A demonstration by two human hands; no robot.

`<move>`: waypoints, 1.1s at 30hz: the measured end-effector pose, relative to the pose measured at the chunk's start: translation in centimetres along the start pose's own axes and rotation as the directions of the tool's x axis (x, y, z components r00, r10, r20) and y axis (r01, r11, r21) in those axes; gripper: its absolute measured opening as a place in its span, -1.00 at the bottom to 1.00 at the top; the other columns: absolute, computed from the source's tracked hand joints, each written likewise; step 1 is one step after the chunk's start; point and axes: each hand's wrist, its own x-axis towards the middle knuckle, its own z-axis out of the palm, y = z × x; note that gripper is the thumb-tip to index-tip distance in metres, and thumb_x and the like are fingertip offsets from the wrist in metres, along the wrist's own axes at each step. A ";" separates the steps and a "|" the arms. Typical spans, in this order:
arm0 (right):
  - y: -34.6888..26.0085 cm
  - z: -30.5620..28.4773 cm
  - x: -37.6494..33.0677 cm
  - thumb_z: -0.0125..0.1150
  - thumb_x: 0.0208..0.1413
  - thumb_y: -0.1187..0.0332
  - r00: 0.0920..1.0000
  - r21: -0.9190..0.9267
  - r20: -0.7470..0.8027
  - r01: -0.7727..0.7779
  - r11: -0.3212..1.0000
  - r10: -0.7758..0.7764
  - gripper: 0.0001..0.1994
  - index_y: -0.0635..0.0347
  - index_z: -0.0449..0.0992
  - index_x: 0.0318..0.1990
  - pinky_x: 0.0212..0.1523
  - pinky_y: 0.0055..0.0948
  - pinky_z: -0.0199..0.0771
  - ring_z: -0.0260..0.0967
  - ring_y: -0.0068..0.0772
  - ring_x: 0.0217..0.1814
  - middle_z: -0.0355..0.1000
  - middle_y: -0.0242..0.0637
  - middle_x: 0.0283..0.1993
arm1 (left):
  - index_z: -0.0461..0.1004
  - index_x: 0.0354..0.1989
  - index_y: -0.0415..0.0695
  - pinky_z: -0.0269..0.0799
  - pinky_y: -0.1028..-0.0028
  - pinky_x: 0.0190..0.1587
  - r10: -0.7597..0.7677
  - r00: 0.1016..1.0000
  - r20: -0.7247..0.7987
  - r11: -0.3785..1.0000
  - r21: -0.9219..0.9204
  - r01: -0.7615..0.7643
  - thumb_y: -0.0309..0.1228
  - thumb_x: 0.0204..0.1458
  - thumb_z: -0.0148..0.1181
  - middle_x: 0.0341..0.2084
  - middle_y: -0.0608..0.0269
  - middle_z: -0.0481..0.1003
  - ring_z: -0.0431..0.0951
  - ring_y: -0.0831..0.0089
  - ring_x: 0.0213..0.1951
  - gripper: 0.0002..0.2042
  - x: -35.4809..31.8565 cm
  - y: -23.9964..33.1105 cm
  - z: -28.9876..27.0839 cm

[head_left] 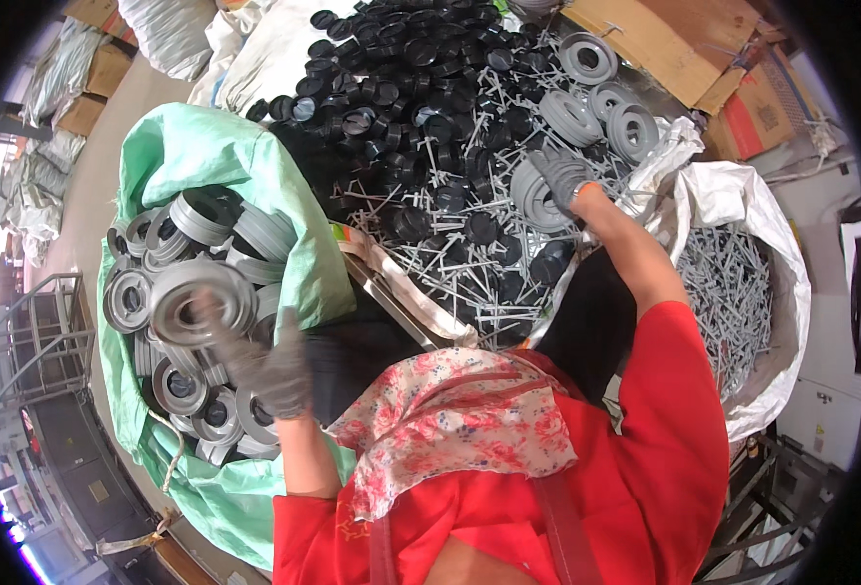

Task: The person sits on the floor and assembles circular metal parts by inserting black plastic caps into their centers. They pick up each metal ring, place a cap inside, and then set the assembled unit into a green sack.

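Observation:
My left hand (pixel 273 372), in a grey knitted glove and smeared by motion, reaches over the open green sack (pixel 315 224). Its fingertips overlap a blurred grey plastic ring (pixel 179 314) above the other rings; whether they grip it I cannot tell. The sack holds several similar grey rings (pixel 179 385). My right hand (pixel 559 177), gloved with bare fingertips, is closed on the edge of another grey plastic ring (pixel 531 193). That ring rests on the heap of black round caps (pixel 382 93) and thin grey plastic sticks (pixel 469 278).
More grey rings (pixel 569 119) lie at the heap's far right. A white sack (pixel 789 268) full of thin grey pieces (pixel 728 302) stands to my right. Cardboard boxes (pixel 679 49) are behind it. A metal step stand (pixel 45 336) is at the far left.

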 end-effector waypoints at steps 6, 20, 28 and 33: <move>-2.6 -7.6 4.0 0.30 -0.37 0.19 0.867 0.082 0.492 0.049 0.995 -0.083 -0.69 0.19 0.57 -0.43 -0.32 -0.20 0.50 0.50 -0.15 -0.31 0.51 -0.11 -0.40 | 0.23 0.09 -0.16 0.27 0.24 0.10 0.388 0.683 0.618 0.918 -0.328 -0.225 -0.40 -0.23 0.32 0.00 0.03 0.34 0.35 0.09 0.04 -0.38 -5.2 3.3 7.0; -11.5 -17.4 -3.2 0.06 0.14 0.06 0.796 0.787 0.579 -0.602 -0.136 -0.174 -0.61 0.24 0.48 -0.15 -0.39 -0.55 0.39 0.37 -0.57 -0.40 0.45 -0.29 -0.38 | 0.34 0.00 -0.30 0.44 0.42 -0.20 -0.181 0.605 0.775 0.733 -0.304 0.608 -0.39 -0.27 0.40 -0.26 0.08 0.46 0.49 0.34 -0.26 -0.41 -7.4 3.4 10.6; -15.5 -16.9 -5.2 0.24 0.03 0.28 0.907 0.728 0.417 -0.299 -0.617 0.052 -0.70 0.35 0.50 -0.19 -0.35 -0.58 0.44 0.38 -0.61 -0.38 0.48 -0.34 -0.34 | 0.30 -0.01 -0.35 0.41 0.59 -0.28 -0.373 0.559 0.741 0.388 -0.422 0.819 -0.41 0.08 0.10 -0.27 0.19 0.48 0.46 0.57 -0.31 -0.65 -8.1 4.8 9.6; -14.7 -18.2 -6.0 0.26 0.01 0.27 0.881 0.678 0.471 -0.385 -0.627 -0.031 -0.74 0.29 0.51 -0.24 -0.54 -0.67 0.36 0.33 -0.69 -0.53 0.44 -0.43 -0.45 | 0.33 -0.05 -0.35 0.38 0.62 -0.34 -0.402 0.538 0.741 0.284 -0.458 0.842 -0.37 0.09 0.08 -0.33 0.23 0.47 0.43 0.62 -0.36 -0.67 -8.4 4.7 8.8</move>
